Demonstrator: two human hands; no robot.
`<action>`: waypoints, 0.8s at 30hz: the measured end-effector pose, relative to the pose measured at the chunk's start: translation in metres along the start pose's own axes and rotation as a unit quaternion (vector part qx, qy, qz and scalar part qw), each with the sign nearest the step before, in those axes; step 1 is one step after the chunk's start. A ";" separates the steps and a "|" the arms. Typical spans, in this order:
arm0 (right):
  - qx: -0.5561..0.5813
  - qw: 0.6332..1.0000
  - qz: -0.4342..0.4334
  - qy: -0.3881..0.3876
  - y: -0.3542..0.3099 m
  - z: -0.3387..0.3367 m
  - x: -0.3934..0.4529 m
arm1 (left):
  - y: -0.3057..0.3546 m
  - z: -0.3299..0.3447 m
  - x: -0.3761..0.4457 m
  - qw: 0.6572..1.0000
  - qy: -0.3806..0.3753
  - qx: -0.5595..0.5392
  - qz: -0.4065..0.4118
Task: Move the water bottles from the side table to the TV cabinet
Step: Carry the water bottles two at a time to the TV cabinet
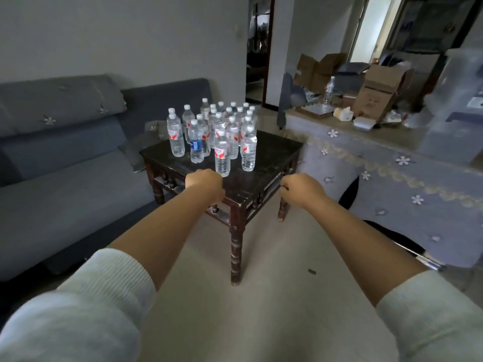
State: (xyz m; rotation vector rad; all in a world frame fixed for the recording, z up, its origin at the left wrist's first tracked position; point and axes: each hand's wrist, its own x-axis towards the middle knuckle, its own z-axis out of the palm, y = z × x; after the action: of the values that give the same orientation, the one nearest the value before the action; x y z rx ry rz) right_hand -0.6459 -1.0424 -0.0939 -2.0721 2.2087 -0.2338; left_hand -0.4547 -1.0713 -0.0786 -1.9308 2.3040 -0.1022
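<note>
Two pale ribbed sleeves (86, 307) enter from 7 and 5 o'clock, the bare forearms reaching forward over the light floor (274, 257). The left hand (203, 182) is at centre, its fingers curled into a loose fist that holds nothing, just short of the nearest water bottle (222, 152) and over the near edge of the dark wooden desk (266, 163). The right hand (300, 188), toward 3 o'clock of the left, is also curled under and empty, beside the desk's right edge. On the desk, a cluster of water bottles (217, 126) stands upright at 12 o'clock of the hands, most with red-and-white labels and white caps; one blue-labelled bottle (196, 145) stands near the front left. A grey sofa (65, 152) fills 9 o'clock, touching or just beside the desk. At 2 o'clock a long surface under a flowered cloth (392, 163) carries open cardboard boxes (379, 87) and a lone bottle (329, 91). A doorway (257, 48) opens at 12 o'clock.
</note>
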 end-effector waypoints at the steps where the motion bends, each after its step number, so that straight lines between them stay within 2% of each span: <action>1: 0.006 1.000 -0.008 0.001 0.003 0.001 0.021 | 0.000 0.002 0.016 1.000 -0.006 -0.003 -0.007; 11: 0.061 0.998 0.000 -0.019 0.001 0.028 0.203 | -0.040 0.015 0.191 0.999 -0.021 -0.010 -0.029; 18: 0.127 0.990 0.059 -0.016 -0.006 0.045 0.340 | -0.068 0.019 0.332 0.997 -0.010 -0.062 0.032; 24: 0.168 0.983 0.077 0.004 0.000 0.064 0.423 | -0.064 0.045 0.416 0.985 -0.009 -0.142 0.095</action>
State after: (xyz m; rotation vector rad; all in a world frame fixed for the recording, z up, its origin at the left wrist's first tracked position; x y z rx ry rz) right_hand -0.6623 -1.4673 -0.1445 -1.7196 2.1430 -0.5584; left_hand -0.4569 -1.4905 -0.1388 -1.8019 2.5958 0.2780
